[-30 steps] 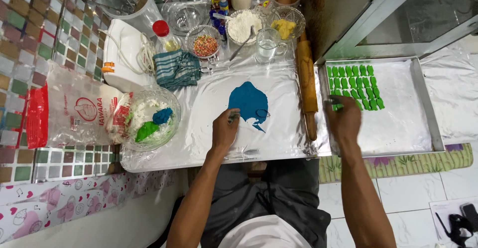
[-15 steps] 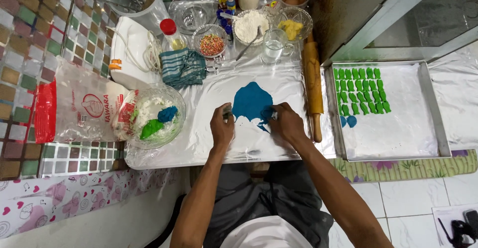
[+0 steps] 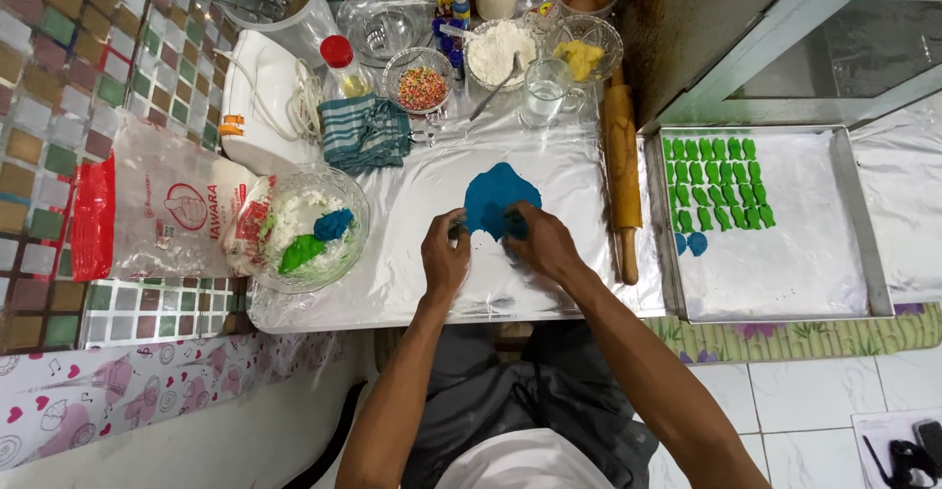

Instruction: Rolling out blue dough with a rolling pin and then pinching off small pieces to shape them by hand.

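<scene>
- Foil-covered worktop (image 3: 549, 165) on a tiled counter, seen from above; white floor tiles at 5 o'clock.
- Left hand (image 3: 444, 257): fingers curled down onto the lower-left edge of the flat sheet of blue rolled dough (image 3: 496, 198); whether it pinches a piece or only presses, I cannot tell.
- Right hand (image 3: 543, 245): fingers bent, working the sheet's lower-right edge; fingertips hidden against the dough, so the grip is unclear.
- Key relation: the dough lies at 12 o'clock from both hands, touching both. Its long axis runs roughly 12 to 6, toward the person. Both hands are equally near, one on each lower corner.
- At 3 o'clock from the right hand: wooden rolling pin (image 3: 622, 170), lying lengthwise 12 to 6, just beside the rectangular metal baking tray (image 3: 854, 219).
- In the tray's upper left: rows of small green fish-shaped dough pieces (image 3: 716, 183); below them, two blue cut pieces (image 3: 689, 244) at the tray's left wall.
- At 9 o'clock from the left hand: glass bowl with white, green and blue dough lumps (image 3: 309, 232); beyond it, a clear plastic flour bag (image 3: 167, 209).
- At 12 o'clock, back row: folded striped teal cloth (image 3: 365, 133), small glass bowl of coloured sprinkles (image 3: 422, 87), bowl of white flour with a spoon (image 3: 500, 52).
</scene>
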